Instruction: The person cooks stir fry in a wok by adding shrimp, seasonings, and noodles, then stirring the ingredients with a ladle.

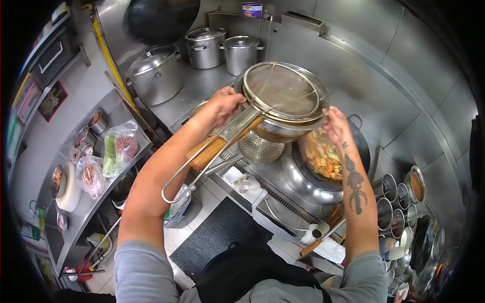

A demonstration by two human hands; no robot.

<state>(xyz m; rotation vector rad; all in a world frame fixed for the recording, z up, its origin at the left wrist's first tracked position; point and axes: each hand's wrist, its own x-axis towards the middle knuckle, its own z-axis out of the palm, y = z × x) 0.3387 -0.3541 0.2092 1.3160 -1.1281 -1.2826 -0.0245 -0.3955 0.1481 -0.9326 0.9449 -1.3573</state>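
A steel bowl (283, 130) with round wire-mesh strainers (283, 91) stacked on it is lifted above the stove. My left hand (226, 105) is closed on the bowl's left rim, near the strainer handles. On the right rim my right hand (335, 124) is closed, thumb up near the edge. Long handles, one of them wooden (209, 153), stick out toward me beneath my left forearm. Under the bowl a perforated skimmer (261, 146) shows in part. Chopped orange and green vegetables (324, 157) lie in a wok (356, 151) just below my right hand, partly hidden.
Lidded steel pots (154, 76) stand at the back left. A side counter (108, 187) on the left holds bagged food (120, 146) and small containers. Several seasoning pots (399, 202) crowd the right. A wooden-handled tool (316, 245) lies at the stove's front edge. A black mat (217, 237) covers the floor.
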